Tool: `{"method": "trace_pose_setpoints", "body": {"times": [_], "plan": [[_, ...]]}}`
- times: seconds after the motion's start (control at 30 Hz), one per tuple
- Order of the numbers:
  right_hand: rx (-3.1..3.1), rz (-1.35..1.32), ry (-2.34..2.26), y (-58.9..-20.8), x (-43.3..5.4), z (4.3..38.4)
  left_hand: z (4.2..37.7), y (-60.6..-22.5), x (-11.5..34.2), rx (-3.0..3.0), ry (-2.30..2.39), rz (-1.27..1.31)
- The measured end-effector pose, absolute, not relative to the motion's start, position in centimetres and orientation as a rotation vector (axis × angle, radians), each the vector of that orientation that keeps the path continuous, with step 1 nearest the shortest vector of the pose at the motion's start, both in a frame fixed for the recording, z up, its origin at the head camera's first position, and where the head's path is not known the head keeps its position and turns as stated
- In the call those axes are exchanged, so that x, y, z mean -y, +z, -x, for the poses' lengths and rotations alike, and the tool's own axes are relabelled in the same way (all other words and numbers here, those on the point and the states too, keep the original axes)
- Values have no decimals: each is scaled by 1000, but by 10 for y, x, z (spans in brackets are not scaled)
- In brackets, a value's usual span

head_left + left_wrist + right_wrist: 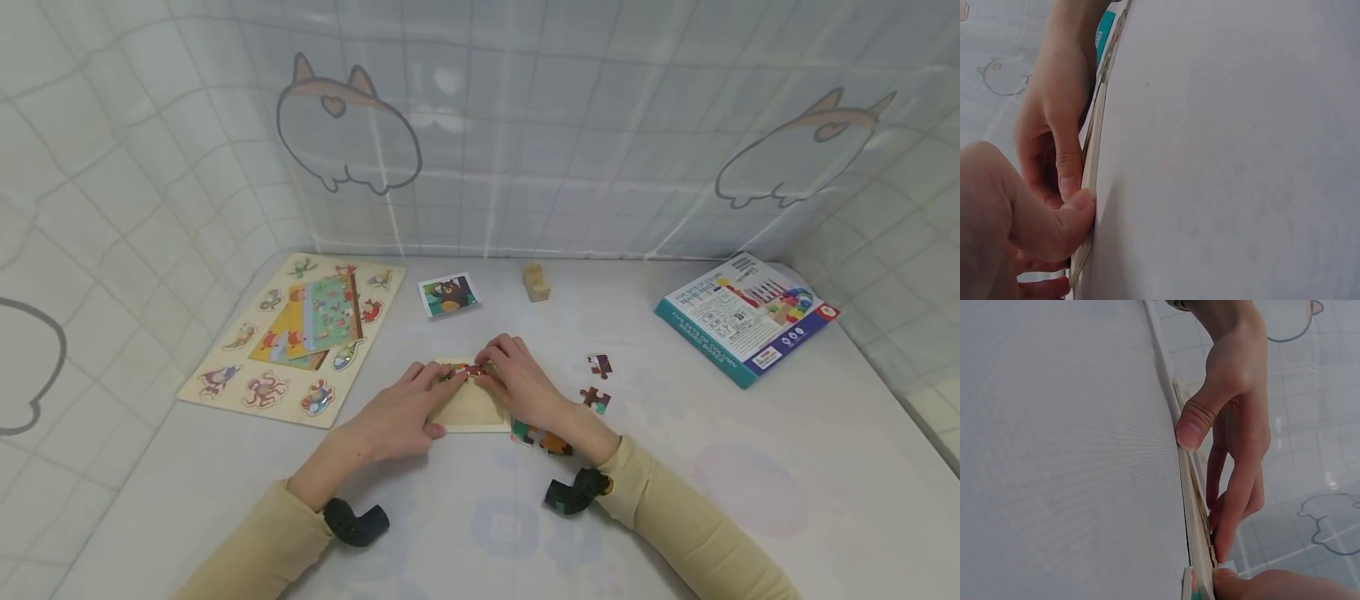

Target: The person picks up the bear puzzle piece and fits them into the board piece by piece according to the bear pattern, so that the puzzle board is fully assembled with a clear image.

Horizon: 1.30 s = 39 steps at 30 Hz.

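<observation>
A small wooden puzzle tray (472,415) lies on the table in front of me, with a strip of coloured jigsaw pieces (472,372) along its far side. My left hand (401,412) holds the tray's left side, its thumb at the near corner and its index finger reaching onto the pieces. At the far right part of the tray, my right hand (525,387) pinches a jigsaw piece between thumb and curled fingers; the fingers hide most of it. The left wrist view shows the right thumb (1069,181) coming down on the tray.
Loose jigsaw pieces (596,400) lie right of the tray; more pieces (551,440) sit under my right wrist. Farther back are a bear picture card (448,294) and a small wooden block (536,283). A sea-animal board (225,379) lies left, a boxed bead set (746,317) right.
</observation>
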State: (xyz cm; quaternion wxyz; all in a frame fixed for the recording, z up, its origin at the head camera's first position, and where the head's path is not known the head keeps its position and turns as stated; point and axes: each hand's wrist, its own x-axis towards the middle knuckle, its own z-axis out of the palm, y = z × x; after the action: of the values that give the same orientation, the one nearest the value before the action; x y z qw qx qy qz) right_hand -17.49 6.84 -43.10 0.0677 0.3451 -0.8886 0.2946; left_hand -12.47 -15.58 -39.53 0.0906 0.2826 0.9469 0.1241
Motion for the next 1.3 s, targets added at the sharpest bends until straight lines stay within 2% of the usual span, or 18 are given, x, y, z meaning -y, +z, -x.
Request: {"method": "trace_pose_setpoints", "body": {"times": [1.3], "plan": [[2710, -934, 938, -431, -69, 175, 120, -400, 152, -2714, 457, -911]]}}
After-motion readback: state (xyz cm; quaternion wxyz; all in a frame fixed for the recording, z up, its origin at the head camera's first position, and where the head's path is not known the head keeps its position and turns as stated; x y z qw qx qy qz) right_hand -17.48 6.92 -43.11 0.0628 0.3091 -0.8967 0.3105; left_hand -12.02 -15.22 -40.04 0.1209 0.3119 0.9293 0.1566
